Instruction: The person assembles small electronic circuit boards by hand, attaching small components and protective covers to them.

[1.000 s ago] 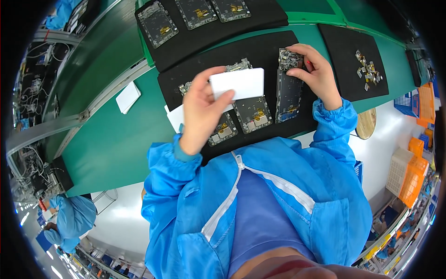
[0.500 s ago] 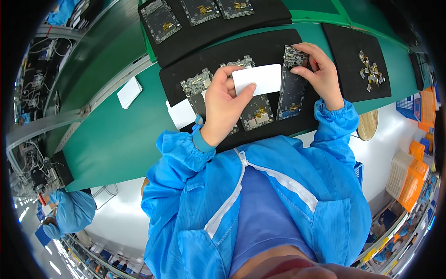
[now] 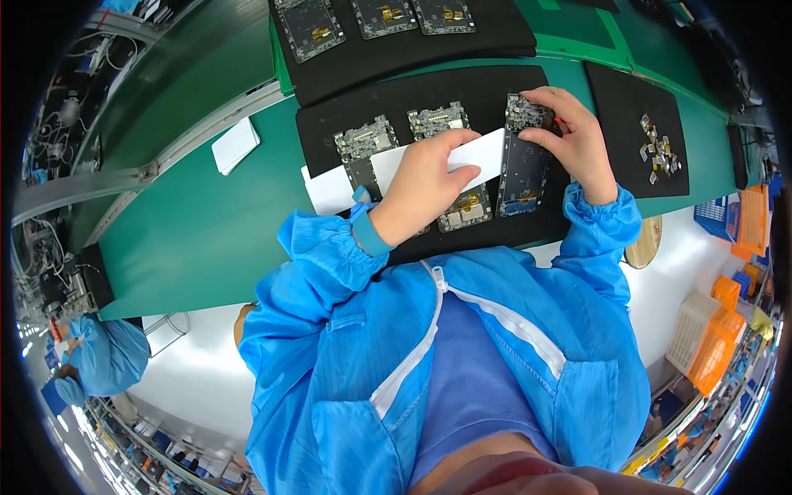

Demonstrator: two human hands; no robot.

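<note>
Card (image 3: 485, 158) my left hand (image 3: 425, 177) grips points lengthwise at the board (image 3: 522, 169) my right hand (image 3: 577, 142) pinches near the mat's (image 3: 487, 89) right edge.

Green bench (image 3: 198, 239): was lit bright and pretty even, source couldn't be pinned down
White card (image 3: 485, 157): got washed out to nearly flat white
Circuit boards (image 3: 363, 142): were caught fairly crisp, tiniest parts too small to be made out
Blue jacket (image 3: 371, 330): soft sheen was picked up on the folds
White floor (image 3: 198, 375): was hit with some glare
Metal rail (image 3: 82, 188): was bent into a curve by the fisheye
Shelving (image 3: 676, 450): was squashed and left kinda mushy, picture corners blacked out
</note>
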